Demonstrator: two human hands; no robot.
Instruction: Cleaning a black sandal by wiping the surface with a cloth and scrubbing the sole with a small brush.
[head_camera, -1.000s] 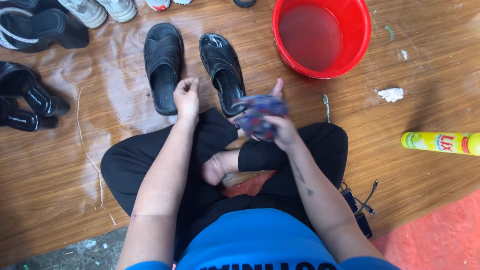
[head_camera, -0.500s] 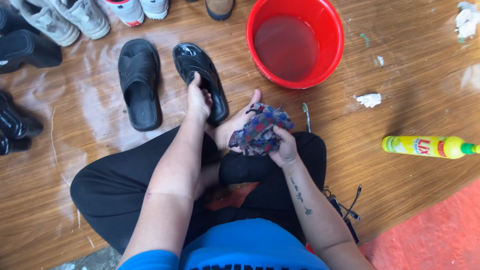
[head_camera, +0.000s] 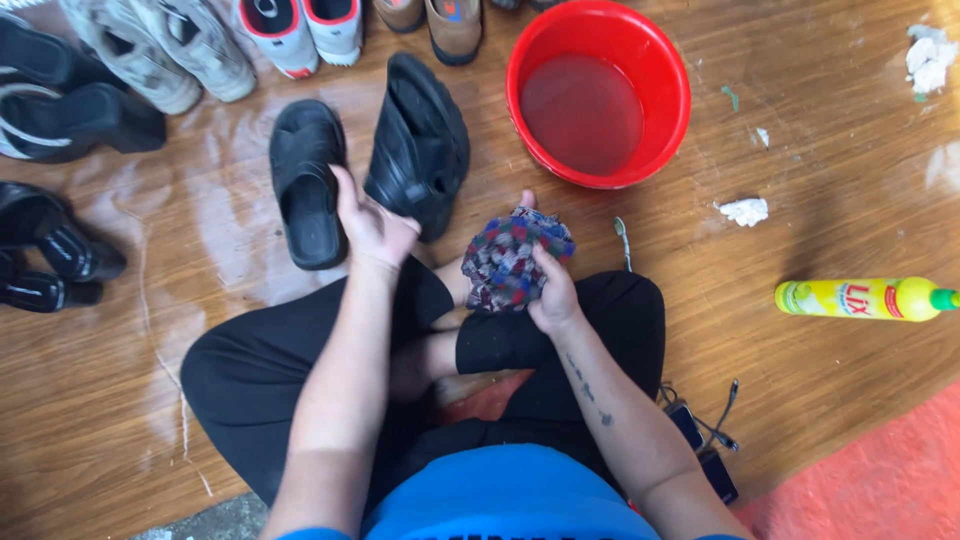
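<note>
Fingers (head_camera: 352, 208) of my left hand (head_camera: 372, 225) clamp the black slide sandal's (head_camera: 420, 145) heel end, tipped up just left of the red basin (head_camera: 598, 92). Looks light, rubbery, prob wet-slick; I'd grip the strap. Right hand (head_camera: 550, 290) bunches a soft checked rag (head_camera: 512, 258) below the basin.

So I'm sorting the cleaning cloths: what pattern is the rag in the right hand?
The rag is a red, blue and green check, clearest in the head view.

Single head-worn view, steeply downward, close over lap and wooden floor (head_camera: 820, 400).
</note>
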